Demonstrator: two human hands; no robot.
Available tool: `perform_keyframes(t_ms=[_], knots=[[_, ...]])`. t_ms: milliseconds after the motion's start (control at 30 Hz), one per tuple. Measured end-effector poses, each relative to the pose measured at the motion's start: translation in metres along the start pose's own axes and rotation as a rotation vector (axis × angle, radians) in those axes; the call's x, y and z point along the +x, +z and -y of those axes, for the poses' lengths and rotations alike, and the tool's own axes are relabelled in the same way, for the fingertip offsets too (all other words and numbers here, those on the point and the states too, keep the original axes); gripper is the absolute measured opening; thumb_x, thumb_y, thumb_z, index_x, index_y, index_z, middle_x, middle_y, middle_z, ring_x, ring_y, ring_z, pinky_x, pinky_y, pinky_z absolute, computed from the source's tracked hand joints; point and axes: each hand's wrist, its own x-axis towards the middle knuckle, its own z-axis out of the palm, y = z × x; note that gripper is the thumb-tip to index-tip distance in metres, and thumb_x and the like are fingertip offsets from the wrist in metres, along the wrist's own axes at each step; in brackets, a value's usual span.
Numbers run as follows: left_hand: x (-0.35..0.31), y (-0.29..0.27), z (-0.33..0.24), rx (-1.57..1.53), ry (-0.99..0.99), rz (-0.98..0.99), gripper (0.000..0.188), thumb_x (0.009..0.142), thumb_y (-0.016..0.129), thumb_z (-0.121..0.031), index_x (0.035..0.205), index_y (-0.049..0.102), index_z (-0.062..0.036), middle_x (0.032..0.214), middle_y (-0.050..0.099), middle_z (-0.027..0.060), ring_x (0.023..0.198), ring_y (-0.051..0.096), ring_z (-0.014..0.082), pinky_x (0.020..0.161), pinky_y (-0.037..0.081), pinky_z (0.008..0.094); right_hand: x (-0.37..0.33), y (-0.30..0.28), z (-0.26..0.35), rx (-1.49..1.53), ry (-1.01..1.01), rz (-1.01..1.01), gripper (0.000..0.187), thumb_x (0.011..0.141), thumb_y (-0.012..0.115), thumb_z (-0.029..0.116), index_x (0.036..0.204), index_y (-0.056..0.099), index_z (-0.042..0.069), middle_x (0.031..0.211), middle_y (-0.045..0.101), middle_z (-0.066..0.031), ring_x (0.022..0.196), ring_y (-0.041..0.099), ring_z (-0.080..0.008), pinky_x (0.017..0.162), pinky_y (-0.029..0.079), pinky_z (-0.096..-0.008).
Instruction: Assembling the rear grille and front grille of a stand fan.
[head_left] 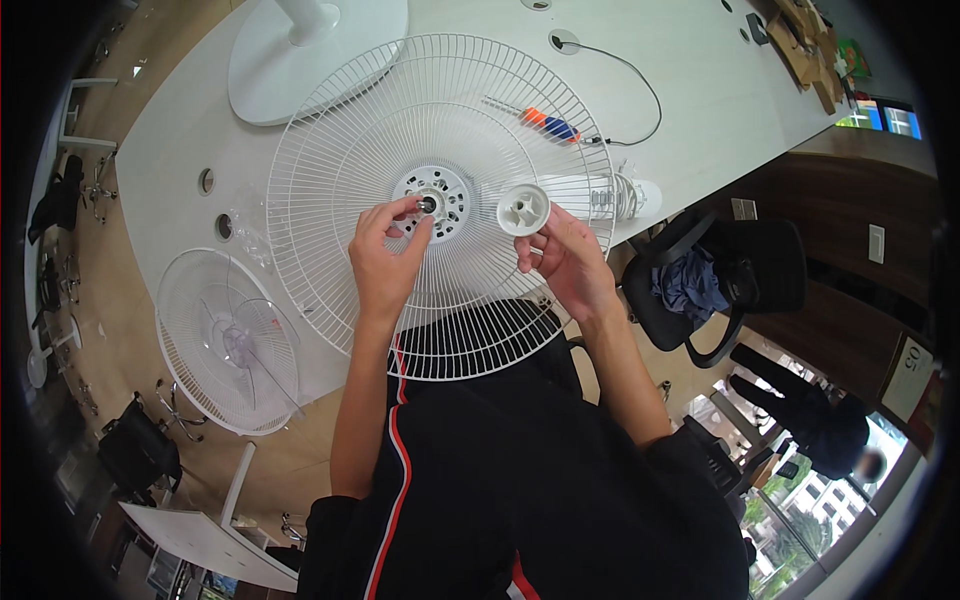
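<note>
A white wire fan guard [330, 270] lies in front of me, reaching over the near table edge. At its centre is a slotted white hub [455, 190] with a short metal shaft [427, 204]. My left hand [385, 255] is at the hub, index finger and thumb curled around the shaft; the exact contact is too small to see. Right of the hub, my right hand [572, 262] holds a round white plastic nut [523, 210] above the guard, its ribbed inside facing up. An orange and blue screwdriver [550, 124] shows beyond the guard's far right part.
A white fan base [255, 75] stands at the far left. Another guard with clear blades [235, 345] leans at the table's left edge. A black cable [655, 90] loops at the far right. A black chair [760, 265] holds cloth, and a person [830, 430] is beyond.
</note>
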Motion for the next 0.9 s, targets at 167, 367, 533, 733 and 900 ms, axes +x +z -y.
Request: perform_keyframes(t_ms=[167, 367, 533, 733, 900], knots=[[0.002, 0.001, -0.002, 0.065, 0.046, 0.029, 0.027, 0.090, 0.080, -0.011, 0.117, 0.079, -0.0057, 0.104, 0.078, 0.0069, 0.098, 0.068, 0.0190, 0.076, 0.054, 0.0306, 0.002, 0.001, 0.000, -0.012, 0.020, -0.039, 0.040, 0.107, 0.065, 0.025, 0.135, 0.063, -0.003, 0.112, 0.072, -0.0084, 0.089, 0.068, -0.0150, 0.070, 0.058, -0.0281], [0.006, 0.004, -0.005, 0.096, 0.123, 0.081, 0.027, 0.095, 0.072, -0.004, 0.121, 0.079, -0.0062, 0.112, 0.077, 0.0079, 0.099, 0.067, 0.0158, 0.082, 0.054, 0.0303, 0.003, -0.001, 0.001, -0.027, 0.033, -0.067, 0.041, 0.106, 0.066, 0.025, 0.137, 0.063, -0.002, 0.112, 0.072, -0.0082, 0.089, 0.069, -0.0146, 0.071, 0.058, -0.0276], [0.008, 0.003, -0.005, 0.026, 0.055, 0.060, 0.029, 0.093, 0.072, -0.002, 0.121, 0.077, -0.0061, 0.112, 0.077, 0.0080, 0.101, 0.069, 0.0180, 0.080, 0.054, 0.0309, 0.003, 0.004, 0.004, -0.096, 0.050, -0.099, 0.044, 0.107, 0.064, 0.027, 0.138, 0.060, -0.004, 0.112, 0.071, -0.0079, 0.087, 0.066, -0.0143, 0.072, 0.057, -0.0277], [0.002, 0.005, -0.007, 0.028, 0.074, -0.005, 0.032, 0.089, 0.079, -0.008, 0.121, 0.077, -0.0072, 0.108, 0.077, 0.0083, 0.098, 0.070, 0.0196, 0.077, 0.053, 0.0319, 0.006, 0.015, 0.004, -0.219, 0.030, -0.128, 0.041, 0.104, 0.069, 0.022, 0.137, 0.064, -0.002, 0.116, 0.071, -0.0088, 0.093, 0.069, -0.0146, 0.073, 0.058, -0.0286], [0.002, 0.004, -0.008, 0.012, 0.028, -0.048, 0.027, 0.088, 0.082, -0.012, 0.115, 0.079, -0.0071, 0.103, 0.077, 0.0082, 0.098, 0.070, 0.0212, 0.077, 0.054, 0.0338, 0.022, 0.047, 0.005, -0.555, -0.121, -0.087, 0.034, 0.100, 0.075, 0.013, 0.131, 0.070, 0.001, 0.117, 0.074, -0.0074, 0.096, 0.071, -0.0138, 0.077, 0.059, -0.0288]])
